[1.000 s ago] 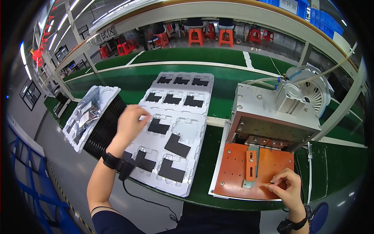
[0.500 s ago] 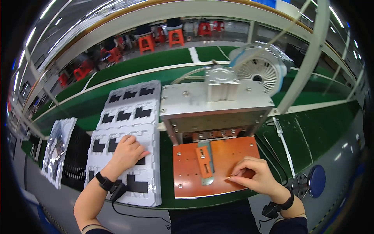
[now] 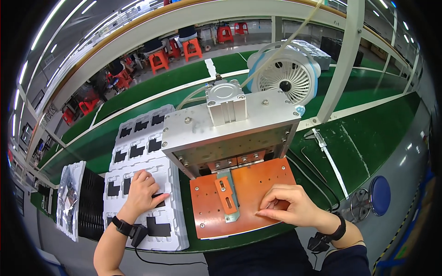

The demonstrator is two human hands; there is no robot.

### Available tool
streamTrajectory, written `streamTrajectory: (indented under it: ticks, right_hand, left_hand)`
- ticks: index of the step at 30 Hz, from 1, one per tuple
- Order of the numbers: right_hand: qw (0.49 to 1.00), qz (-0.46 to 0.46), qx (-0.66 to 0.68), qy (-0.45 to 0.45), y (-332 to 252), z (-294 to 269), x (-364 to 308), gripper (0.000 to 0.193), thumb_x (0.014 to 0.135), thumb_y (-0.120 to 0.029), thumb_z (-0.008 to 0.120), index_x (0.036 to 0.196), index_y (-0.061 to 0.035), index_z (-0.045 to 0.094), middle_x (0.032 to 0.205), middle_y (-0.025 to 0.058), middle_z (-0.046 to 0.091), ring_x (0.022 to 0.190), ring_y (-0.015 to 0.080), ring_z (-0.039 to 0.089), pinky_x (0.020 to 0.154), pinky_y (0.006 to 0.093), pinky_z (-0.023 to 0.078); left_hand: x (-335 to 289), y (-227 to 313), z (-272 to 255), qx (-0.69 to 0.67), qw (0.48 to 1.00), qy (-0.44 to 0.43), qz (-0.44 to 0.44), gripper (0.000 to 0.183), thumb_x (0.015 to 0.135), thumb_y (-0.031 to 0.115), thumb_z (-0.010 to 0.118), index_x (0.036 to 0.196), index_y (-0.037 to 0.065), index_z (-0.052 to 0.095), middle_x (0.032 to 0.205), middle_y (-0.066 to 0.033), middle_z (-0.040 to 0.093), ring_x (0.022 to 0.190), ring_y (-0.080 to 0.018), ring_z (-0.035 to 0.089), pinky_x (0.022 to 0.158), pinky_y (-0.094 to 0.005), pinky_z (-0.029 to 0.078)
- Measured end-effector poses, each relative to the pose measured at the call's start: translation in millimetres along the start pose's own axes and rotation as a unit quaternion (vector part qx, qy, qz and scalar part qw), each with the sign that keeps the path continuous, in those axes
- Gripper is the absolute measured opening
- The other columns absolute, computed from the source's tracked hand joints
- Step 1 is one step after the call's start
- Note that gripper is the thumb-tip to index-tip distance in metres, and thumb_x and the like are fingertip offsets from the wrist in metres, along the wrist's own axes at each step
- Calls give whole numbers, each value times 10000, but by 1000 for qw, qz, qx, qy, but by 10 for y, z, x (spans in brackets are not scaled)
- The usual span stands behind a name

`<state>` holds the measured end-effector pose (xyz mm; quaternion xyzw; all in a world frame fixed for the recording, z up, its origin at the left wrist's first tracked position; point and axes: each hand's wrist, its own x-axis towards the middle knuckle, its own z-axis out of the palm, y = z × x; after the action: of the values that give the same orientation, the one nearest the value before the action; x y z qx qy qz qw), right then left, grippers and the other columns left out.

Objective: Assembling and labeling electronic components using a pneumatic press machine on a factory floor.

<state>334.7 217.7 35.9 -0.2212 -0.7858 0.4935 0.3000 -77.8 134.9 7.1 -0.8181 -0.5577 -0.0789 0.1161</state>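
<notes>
My left hand point(image 3: 142, 193) rests over the near white plastic tray point(image 3: 173, 225), fingers loosely curled and thumb stretched away from them. Flat black cut-out pieces lie in the tray's pockets; one black piece point(image 3: 159, 227) shows just below this hand, and another is partly covered by it. Above the orange plate point(image 3: 248, 184) of a metal press, my right hand point(image 3: 286, 206) is closed in a pinch of thumb and forefinger. Whatever is between those fingertips is too small to make out. Left of it, an orange slotted block point(image 3: 224, 194) is fixed on the plate.
The metal press point(image 3: 230, 131) rises behind the plate, with a white fan point(image 3: 285, 83) beyond it. A caliper point(image 3: 328, 158) lies on the green mat at right, near black cables. Stacked black trays point(image 3: 91, 202) stand far left. A blue round stool point(image 3: 380, 195) is at lower right.
The view has shifted, so the press sits further left in the picture. My right hand stays pinched over the orange plate, and my left hand remains at the tray.
</notes>
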Motion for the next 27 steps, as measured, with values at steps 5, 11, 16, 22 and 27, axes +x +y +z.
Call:
streamTrajectory:
  ticks: [5,11,16,22,27]
  right_hand:
    - [1000,-9,-10,-4,14,-15,23,92,811,-82,717,823,-20,651,759,40,614,655,129,604,579,242,477]
    - [1000,11,14,-1,0,-14,14,91,805,-71,720,821,-18,648,774,41,624,657,123,603,576,233,475]
    - [1000,4,0,1,6,0,8,100,797,-71,727,815,-17,644,774,42,625,657,127,602,586,238,480]
    - [1000,12,-10,-1,-4,0,7,95,800,-75,725,815,-22,647,765,42,622,664,121,602,600,238,480]
    - [997,59,38,22,-34,-13,1,139,799,-85,739,880,-15,651,789,40,632,692,106,616,627,228,491]
  left_hand:
    - [-35,-26,6,-5,1000,15,17,513,675,571,687,649,74,563,693,-72,530,829,-294,529,942,-483,385]
    - [-102,24,-59,32,999,4,44,512,680,558,697,722,63,571,765,-100,558,873,-303,533,964,-498,377]
    - [-126,44,-85,6,1000,1,2,479,673,496,744,775,56,583,806,-100,572,898,-306,539,972,-505,378]
    - [-53,104,-303,-43,997,26,-52,406,618,399,820,721,65,614,729,-52,581,880,-266,557,1025,-520,349]
    - [-25,161,-559,-126,983,-35,-131,280,600,254,847,635,83,629,630,28,567,792,-177,567,1036,-520,342]
